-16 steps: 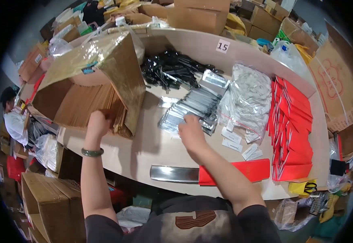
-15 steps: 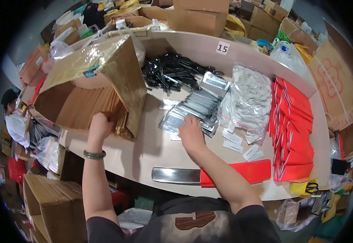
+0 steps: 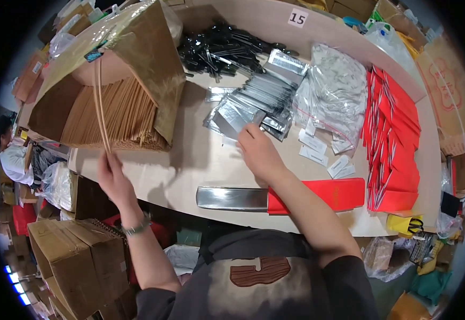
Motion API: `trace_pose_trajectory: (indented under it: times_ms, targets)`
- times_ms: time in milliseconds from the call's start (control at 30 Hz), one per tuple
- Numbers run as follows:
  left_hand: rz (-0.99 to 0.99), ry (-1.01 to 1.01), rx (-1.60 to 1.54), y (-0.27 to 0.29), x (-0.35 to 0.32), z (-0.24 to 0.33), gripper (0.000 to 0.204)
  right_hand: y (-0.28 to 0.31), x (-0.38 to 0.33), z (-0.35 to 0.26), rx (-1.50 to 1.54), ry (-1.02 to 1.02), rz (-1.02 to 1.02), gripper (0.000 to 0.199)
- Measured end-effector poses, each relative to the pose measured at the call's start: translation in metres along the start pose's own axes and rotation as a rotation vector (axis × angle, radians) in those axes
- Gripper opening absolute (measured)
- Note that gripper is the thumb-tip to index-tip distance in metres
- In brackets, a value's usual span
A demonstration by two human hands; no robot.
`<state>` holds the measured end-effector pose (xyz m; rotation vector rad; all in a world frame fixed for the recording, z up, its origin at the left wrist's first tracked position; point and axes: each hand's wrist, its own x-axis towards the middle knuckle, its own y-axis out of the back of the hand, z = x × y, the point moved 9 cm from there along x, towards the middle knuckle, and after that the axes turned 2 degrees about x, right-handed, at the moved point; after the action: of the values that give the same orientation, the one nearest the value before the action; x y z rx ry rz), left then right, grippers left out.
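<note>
My left hand (image 3: 116, 178) is closed round the lower ends of a pair of long wooden chopsticks (image 3: 102, 109), which stand up in front of the open carton (image 3: 168, 80). Inside that carton lies a dense stack of chopsticks (image 3: 112, 114). My right hand (image 3: 262, 152) pinches a flat silver foil packet (image 3: 238, 113) at its edge, over a spread pile of silver packets (image 3: 270, 90). Below my right forearm lies a long red sleeve (image 3: 328, 194), with a silver pouch (image 3: 232, 198) extending to its left.
Black spoons (image 3: 216, 50) are heaped at the back. A clear bag of white packets (image 3: 336, 85), loose white packets (image 3: 312, 144) and stacked red sleeves (image 3: 395, 144) lie to the right. Yellow-handled scissors (image 3: 406, 225) sit at the front right edge. Another person (image 3: 16, 160) is at far left.
My left hand has come out of the carton toward me, bringing the chopsticks. My right hand has lifted a silver packet from the pile. The view has tilted downward.
</note>
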<state>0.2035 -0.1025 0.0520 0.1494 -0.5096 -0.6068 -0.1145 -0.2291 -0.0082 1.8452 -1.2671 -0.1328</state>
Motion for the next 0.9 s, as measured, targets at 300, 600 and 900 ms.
trace_pose_trajectory:
  times_ms: [300,600,900]
  targets:
    - [-0.854,0.410,-0.184,-0.035,-0.136,-0.051,0.007,0.006,-0.095,-0.033,0.065,0.010,-0.260,0.029]
    - [-0.893,-0.345,0.030,-0.130,-0.190,0.048,0.012,0.031,-0.127,-0.032,-0.019,0.090,-0.318,0.035]
    - [-1.073,-0.232,-0.021,-0.154,-0.226,0.092,0.055,0.029,-0.119,-0.028,-0.097,0.037,-0.294,0.049]
